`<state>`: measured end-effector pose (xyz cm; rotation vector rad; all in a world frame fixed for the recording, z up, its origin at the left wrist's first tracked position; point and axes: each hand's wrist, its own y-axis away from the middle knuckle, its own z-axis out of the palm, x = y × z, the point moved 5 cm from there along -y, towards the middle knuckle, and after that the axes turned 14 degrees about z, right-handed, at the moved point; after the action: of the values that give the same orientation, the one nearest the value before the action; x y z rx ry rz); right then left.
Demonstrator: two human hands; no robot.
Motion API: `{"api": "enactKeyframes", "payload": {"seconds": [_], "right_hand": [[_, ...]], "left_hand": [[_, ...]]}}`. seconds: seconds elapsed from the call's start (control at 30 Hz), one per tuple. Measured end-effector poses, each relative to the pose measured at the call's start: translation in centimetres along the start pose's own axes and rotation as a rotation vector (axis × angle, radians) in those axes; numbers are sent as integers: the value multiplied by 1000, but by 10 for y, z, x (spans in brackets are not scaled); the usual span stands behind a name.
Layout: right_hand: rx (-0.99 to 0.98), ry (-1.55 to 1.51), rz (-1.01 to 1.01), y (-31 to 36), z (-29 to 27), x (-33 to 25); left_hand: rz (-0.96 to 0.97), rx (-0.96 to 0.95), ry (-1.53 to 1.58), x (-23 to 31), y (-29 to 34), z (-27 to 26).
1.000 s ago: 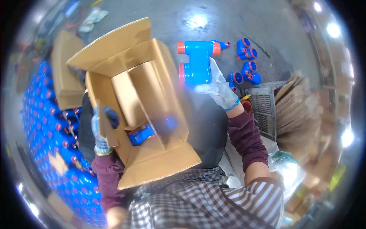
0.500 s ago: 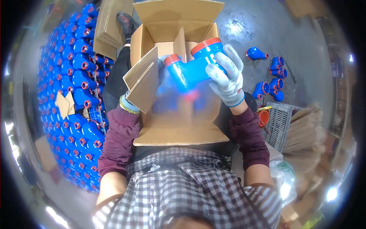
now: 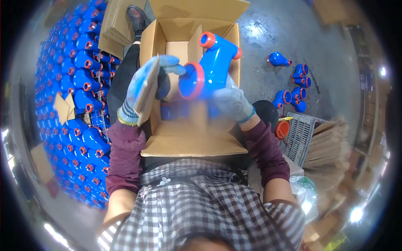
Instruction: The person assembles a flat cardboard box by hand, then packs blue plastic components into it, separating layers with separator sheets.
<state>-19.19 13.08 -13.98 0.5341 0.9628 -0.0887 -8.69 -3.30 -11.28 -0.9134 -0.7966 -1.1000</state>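
Observation:
Over an open cardboard box (image 3: 190,145) between my legs, a glossy blue pipe fitting (image 3: 215,67) with red ends is held tilted. My right hand (image 3: 235,104), in a pale glove and partly blurred, grips its lower right side. My left hand (image 3: 136,83), in a light-blue glove, holds flat cardboard pieces (image 3: 148,94) against its palm. Its fingertips reach to the fitting's wide red end; whether they press on it I cannot tell. Inside the box stands a cardboard divider (image 3: 194,45), and blurred blue shapes lie in the near part.
Many blue fittings (image 3: 86,106) are piled at the left, with loose cardboard pieces (image 3: 64,107) on them. Several fittings (image 3: 279,59) lie on the floor at right. A grey plastic crate (image 3: 299,134), an orange container (image 3: 282,129) and stacked cardboard (image 3: 328,144) stand nearer me.
The fitting has turned, its wide red end swinging from upper right to lower left. My right hand has shifted down and left beneath it; my left fingers have come up beside it.

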Motion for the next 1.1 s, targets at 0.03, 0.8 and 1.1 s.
{"api": "enactKeyframes", "payload": {"seconds": [0.03, 0.8, 1.1], "right_hand": [[-60, -153, 34, -3, 1, 4], [-103, 59, 310, -105, -21, 16], [-14, 2023, 701, -209, 9, 127]], "left_hand": [[-29, 61, -153, 1, 4, -4], [201, 274, -1564, 39, 136, -89], [130, 318, -1508, 21, 148, -98]]}}
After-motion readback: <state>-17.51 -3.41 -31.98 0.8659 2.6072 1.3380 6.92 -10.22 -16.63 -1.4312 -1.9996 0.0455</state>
